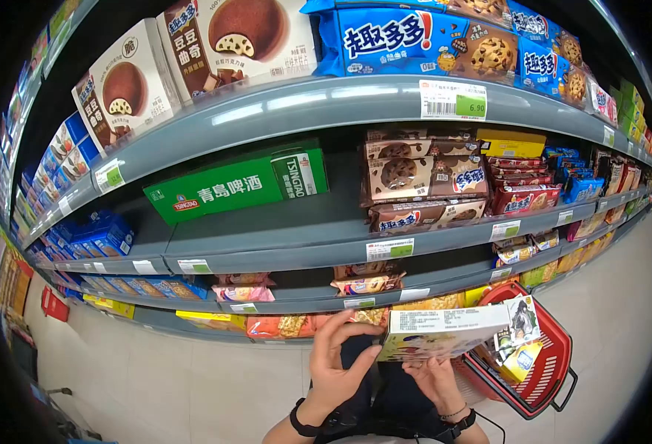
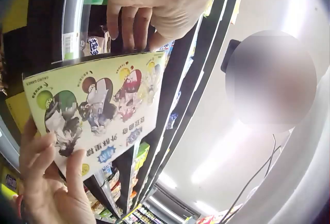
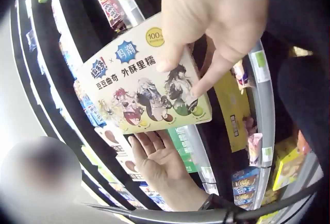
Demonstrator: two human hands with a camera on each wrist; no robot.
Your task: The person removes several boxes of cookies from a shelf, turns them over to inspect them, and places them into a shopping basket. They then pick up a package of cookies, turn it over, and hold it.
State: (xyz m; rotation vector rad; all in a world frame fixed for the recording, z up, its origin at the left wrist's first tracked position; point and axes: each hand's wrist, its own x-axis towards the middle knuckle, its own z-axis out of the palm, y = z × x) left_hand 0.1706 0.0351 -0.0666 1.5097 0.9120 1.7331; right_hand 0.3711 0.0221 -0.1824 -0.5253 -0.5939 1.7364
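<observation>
A flat white cookie box (image 1: 444, 320) with cartoon characters printed on its face is held up in front of the shelves. My right hand (image 1: 435, 379) grips it at one end; in the right wrist view the right thumb and a finger lie on the printed face of the box (image 3: 149, 82). My left hand (image 1: 338, 366) is beside the opposite end, thumb and fingers spread. In the right wrist view the left hand (image 3: 164, 168) shows its palm, fingertips right at the box edge. The left wrist view shows left fingers partly hidden behind the box (image 2: 103, 105).
A red shopping basket (image 1: 560, 354) holding a yellow pack (image 1: 522, 361) stands at the right. Shelves ahead carry a green Tsingtao carton (image 1: 230, 186), brown cookie packs (image 1: 418, 177), blue cookie bags (image 1: 392, 41) and white cookie boxes (image 1: 130, 81). Another red basket (image 1: 54, 304) sits far left.
</observation>
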